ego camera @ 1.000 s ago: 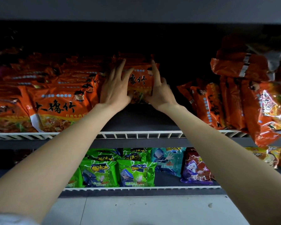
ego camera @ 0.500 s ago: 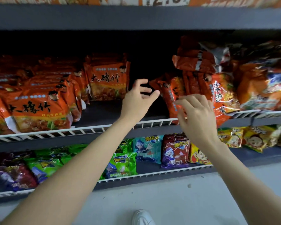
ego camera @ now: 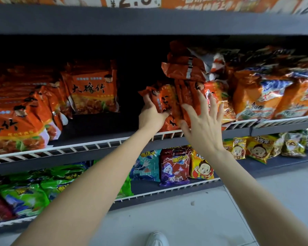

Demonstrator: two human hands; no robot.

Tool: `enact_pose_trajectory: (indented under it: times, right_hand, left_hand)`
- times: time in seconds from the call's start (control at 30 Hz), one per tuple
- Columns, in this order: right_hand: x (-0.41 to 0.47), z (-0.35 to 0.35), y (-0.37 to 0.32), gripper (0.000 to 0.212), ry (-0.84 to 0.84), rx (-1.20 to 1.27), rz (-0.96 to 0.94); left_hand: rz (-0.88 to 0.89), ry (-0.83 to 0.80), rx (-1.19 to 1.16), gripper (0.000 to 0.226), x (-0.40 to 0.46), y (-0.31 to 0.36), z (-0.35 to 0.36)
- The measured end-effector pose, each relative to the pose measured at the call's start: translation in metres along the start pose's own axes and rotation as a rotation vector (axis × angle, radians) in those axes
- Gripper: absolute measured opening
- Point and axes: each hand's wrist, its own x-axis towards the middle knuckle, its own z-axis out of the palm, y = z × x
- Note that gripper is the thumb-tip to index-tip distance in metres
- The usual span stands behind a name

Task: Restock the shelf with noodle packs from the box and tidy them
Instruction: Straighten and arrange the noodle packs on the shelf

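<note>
both forearms bare, no sleeves, no rings or watch on either hand (a white shoe (ego camera: 156,239) shows below).

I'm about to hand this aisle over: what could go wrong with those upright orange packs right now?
Loose packs lie piled on the upright orange packs that the left hand grips and the right hand presses; shifting them could topple the pile. The packs stand at the wire rail, so one might slip over it.
</note>
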Motion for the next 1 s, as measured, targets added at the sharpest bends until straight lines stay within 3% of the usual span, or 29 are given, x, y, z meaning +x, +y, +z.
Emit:
enact_pose_trajectory:
  times: [0.2, 0.27, 0.37, 0.43, 0.53, 0.63, 0.73, 0.9, 1.0]
  right_hand:
    - [0.000, -0.003, 0.008, 0.032, 0.040, 0.056, -0.023]
    - [0.008, -0.014, 0.010, 0.029, 0.174, 0.142, 0.009]
    - [0.031, -0.032, 0.017, 0.038, 0.328, 0.269, 0.129]
    - [0.050, -0.039, 0.021, 0.056, 0.293, 0.278, 0.196]
    - [0.079, -0.041, 0.024, 0.079, 0.124, 0.300, 0.258]
    - [0.099, -0.037, 0.026, 0.080, -0.015, 0.304, 0.279]
    - [0.103, -0.031, 0.022, 0.061, -0.066, 0.258, 0.232]
    - [0.095, -0.026, 0.001, 0.049, 0.061, 0.216, 0.123]
    - [0.089, -0.024, -0.023, 0.044, 0.136, 0.183, 0.012]
  left_hand:
    - [0.022, -0.068, 0.027, 0.093, 0.008, -0.003, -0.020]
    - [0.003, 0.004, 0.034, 0.091, 0.008, -0.003, -0.026]
    - [0.195, 0.238, 0.059, 0.077, 0.003, 0.000, -0.035]
    - [0.328, 0.313, 0.089, 0.070, 0.002, 0.004, -0.037]
    - [0.461, 0.303, 0.105, 0.064, 0.005, 0.018, -0.035]
    - [0.535, 0.280, 0.086, 0.061, 0.013, 0.033, -0.033]
    - [0.435, 0.168, -0.101, 0.070, 0.022, 0.044, -0.032]
    - [0.063, 0.011, -0.441, 0.084, 0.029, 0.047, -0.041]
    - [0.030, 0.017, -0.610, 0.081, 0.026, 0.040, -0.048]
